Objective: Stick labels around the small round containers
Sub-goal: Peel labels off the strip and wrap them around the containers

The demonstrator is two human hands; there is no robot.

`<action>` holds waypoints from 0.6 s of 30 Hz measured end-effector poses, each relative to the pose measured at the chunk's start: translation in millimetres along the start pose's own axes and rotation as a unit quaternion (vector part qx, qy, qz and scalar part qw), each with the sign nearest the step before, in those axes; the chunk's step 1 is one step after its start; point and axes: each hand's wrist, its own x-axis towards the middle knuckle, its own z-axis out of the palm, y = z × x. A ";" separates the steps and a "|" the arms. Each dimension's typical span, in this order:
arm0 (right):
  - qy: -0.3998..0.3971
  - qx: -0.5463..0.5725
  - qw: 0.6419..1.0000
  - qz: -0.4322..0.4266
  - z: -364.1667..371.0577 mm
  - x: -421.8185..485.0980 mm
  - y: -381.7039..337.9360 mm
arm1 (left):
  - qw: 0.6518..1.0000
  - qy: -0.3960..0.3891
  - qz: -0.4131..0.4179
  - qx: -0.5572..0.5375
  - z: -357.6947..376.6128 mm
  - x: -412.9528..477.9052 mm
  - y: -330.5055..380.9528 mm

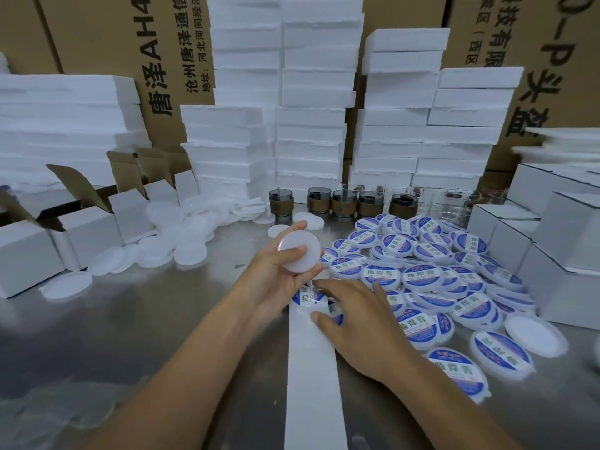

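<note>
Steel bench [130,336], left to right. Toward the left edge lies a heap of unlabelled white containers [156,254]. At centre, the left hand [276,274] grips one blank container [300,251] by its rim, held above the bench. Below it runs the label strip [311,368], with the next blue label [306,295] just under that hand. The right hand [363,323] lies flat on the strip, fingers straight, grasping nothing. The labelled pile [438,277] sits toward the right edge. Best practice is probably to lift the label by one edge, centre it, then smooth outward.
</note>
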 end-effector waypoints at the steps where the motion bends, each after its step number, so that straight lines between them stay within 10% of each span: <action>1: 0.015 0.015 1.000 -0.003 -1.1 -0.4 -0.2 | 1.000 -0.003 0.001 0.005 0.0 -1.0 0.1; 18: 0.315 0.157 0.929 0.113 -35.3 3.0 21.4 | 0.988 -0.071 -0.033 0.132 -3.9 -1.1 -5.9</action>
